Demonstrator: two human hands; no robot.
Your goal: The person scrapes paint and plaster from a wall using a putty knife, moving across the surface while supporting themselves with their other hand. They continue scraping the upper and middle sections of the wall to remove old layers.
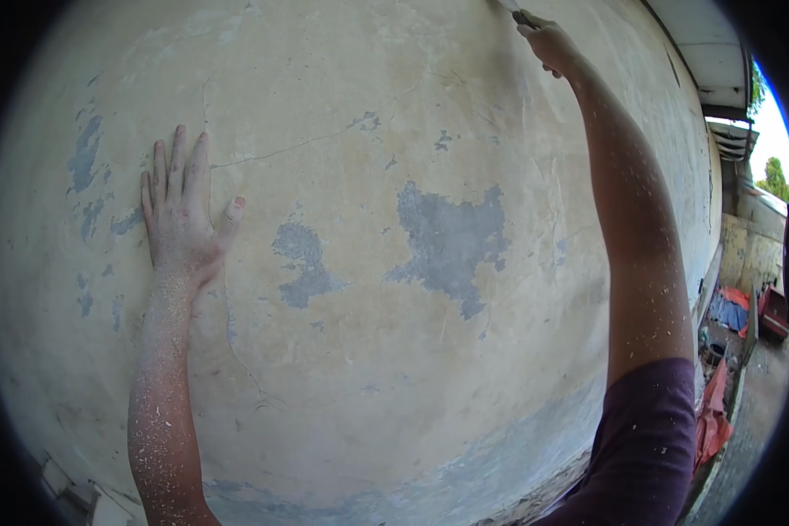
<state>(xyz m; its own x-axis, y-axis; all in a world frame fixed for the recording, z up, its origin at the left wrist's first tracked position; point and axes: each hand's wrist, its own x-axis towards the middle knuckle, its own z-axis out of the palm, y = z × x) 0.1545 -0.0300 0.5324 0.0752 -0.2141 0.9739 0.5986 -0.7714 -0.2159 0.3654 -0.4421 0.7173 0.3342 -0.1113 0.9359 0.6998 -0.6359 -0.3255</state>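
A cream wall [342,377] with flaking paint and thin cracks fills most of the view. Flat against it on the left rests my left hand [182,215], fingers spread and dusted white, holding nothing. At the top edge, my right hand [550,46] is wrapped round the handle of a scraper [522,17], whose blade is partly cut off by the frame and lies at the wall. Between and below the hands, a large bare grey patch [451,237] and a smaller grey patch [302,263] show through the paint. Pale flakes cling to both forearms.
At the right, past the wall's end, a red cloth [714,416] lies on the ground near a dark bucket [715,352] and a reddish container [773,311]. A roof overhang [710,53] juts out at the upper right. Pale objects stand at the lower left.
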